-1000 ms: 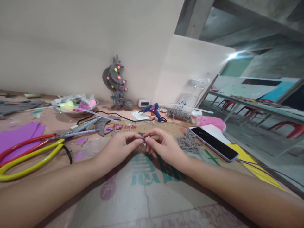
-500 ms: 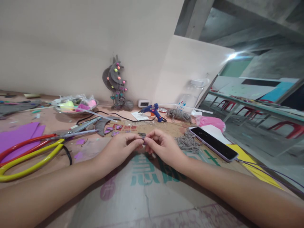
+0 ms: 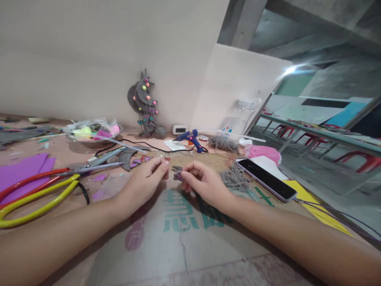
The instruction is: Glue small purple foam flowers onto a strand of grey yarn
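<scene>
My right hand (image 3: 202, 180) pinches a small purple and grey craft piece (image 3: 177, 176) between thumb and fingertips, above the printed cardboard (image 3: 178, 254). To its left, my left hand (image 3: 150, 176) is closed with thumb and forefinger pressed together. Whatever sits in that pinch is too small to make out. A gap separates the two hands. Just behind the craft piece shows a small dark pointed thing (image 3: 176, 169), whose kind I cannot tell. Beyond my left hand lie small purple pieces (image 3: 135, 163) and a grey curved felt piece (image 3: 127, 159).
Large scissors (image 3: 44, 188) with red and yellow handles lie at left, over purple sheets (image 3: 22, 174). Farther back are a bowl (image 3: 79, 139), a blue glue gun (image 3: 193, 139) and a moon ornament (image 3: 145, 97). Grey yarn (image 3: 236, 176) and a phone (image 3: 266, 179) lie at right.
My left hand has come away from my right, moving left and slightly up. The small craft piece stays in my right hand and now shows more plainly.
</scene>
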Demonstrator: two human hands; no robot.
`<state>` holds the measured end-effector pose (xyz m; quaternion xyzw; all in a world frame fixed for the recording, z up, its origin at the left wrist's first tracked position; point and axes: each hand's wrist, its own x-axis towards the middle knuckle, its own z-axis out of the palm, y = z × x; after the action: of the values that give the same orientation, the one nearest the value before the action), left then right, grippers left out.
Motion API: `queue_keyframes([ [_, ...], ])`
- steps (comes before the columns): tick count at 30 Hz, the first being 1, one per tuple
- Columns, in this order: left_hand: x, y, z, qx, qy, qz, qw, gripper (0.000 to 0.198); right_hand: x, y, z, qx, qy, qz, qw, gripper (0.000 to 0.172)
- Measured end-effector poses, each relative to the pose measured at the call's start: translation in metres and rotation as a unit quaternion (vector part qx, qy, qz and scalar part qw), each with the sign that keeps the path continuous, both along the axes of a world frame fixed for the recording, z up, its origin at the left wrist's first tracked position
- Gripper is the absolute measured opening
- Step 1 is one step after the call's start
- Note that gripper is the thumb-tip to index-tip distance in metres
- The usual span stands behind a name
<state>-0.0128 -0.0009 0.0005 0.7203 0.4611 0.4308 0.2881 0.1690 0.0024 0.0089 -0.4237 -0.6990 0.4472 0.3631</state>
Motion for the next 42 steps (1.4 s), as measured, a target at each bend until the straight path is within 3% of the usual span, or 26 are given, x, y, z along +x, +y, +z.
queue_keyframes([
  [6, 0.002, -0.005, 0.005, -0.02, 0.017, -0.04, 0.999, 0.033, 0.0, 0.001, 0.0, 0.005, -0.001, -0.004, 1.0, 0.016],
  [12, 0.007, -0.007, 0.003, -0.031, -0.015, -0.04, 0.999, 0.028, 0.002, 0.004, -0.003, 0.01, -0.005, 0.004, 1.0, 0.016],
  [16, 0.007, -0.008, 0.005, -0.035, 0.013, -0.066, 0.997, 0.016, 0.001, 0.002, -0.003, 0.007, -0.002, 0.006, 1.0, 0.016],
  [28, 0.007, -0.009, 0.007, 0.002, 0.042, -0.06, 0.997, 0.014, 0.006, 0.002, -0.002, 0.036, 0.001, 0.027, 0.999, 0.023],
  [35, 0.007, -0.008, 0.007, -0.012, 0.026, -0.05, 0.998, 0.014, 0.009, 0.0, 0.001, 0.085, -0.026, 0.048, 0.995, 0.033],
  [42, 0.005, -0.003, 0.008, -0.046, 0.012, 0.005, 0.999, 0.016, 0.015, -0.001, 0.002, 0.218, -0.02, 0.037, 0.975, 0.04],
])
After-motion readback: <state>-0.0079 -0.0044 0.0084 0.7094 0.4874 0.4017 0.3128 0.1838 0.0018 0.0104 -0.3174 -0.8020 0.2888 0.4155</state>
